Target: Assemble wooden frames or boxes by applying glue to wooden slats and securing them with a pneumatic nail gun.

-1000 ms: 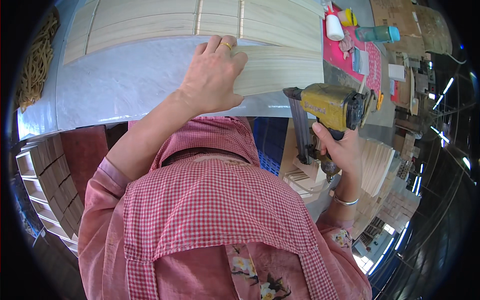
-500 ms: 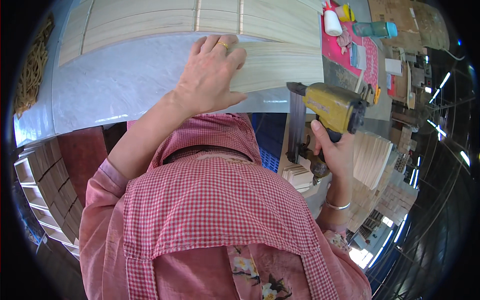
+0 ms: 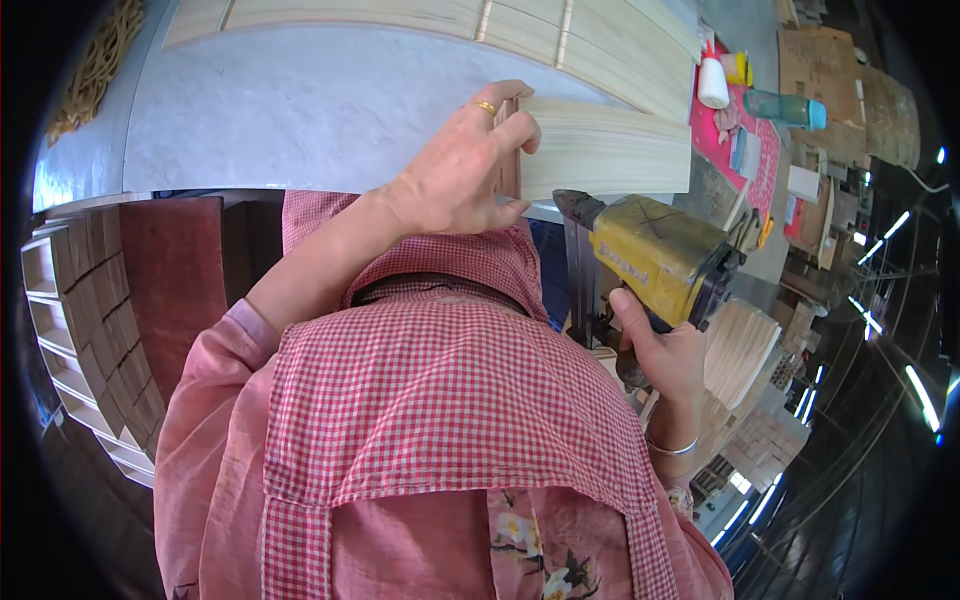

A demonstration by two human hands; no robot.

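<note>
In my right hand (image 3: 660,340) is a yellow pneumatic nail gun (image 3: 655,250), its dark nose pointing left beside the near edge of a pale wooden board (image 3: 605,150). My left hand (image 3: 465,165) is closed at that board's left end, thumb on the near side and fingertips on the far side. Between them a narrow brownish wood strip (image 3: 509,165) runs along the board's end. Part of the strip is hidden by the fingers. The board lies flat on the grey-white tabletop (image 3: 270,110); whether the nose touches it I cannot tell.
Grooved pale panels (image 3: 400,15) lie along the table's far side. At the right are a white bottle (image 3: 712,82) and a teal bottle (image 3: 785,108) on a pink cloth. Rubber bands (image 3: 100,70) heap at far left. Wooden boxes (image 3: 95,300) stack below left, boards (image 3: 742,350) below right.
My left hand has gone from lying spread over the board's left end to gripping the strip there. The nail gun is tilted differently and its nose is nearer that hand. The whole view has shifted.
</note>
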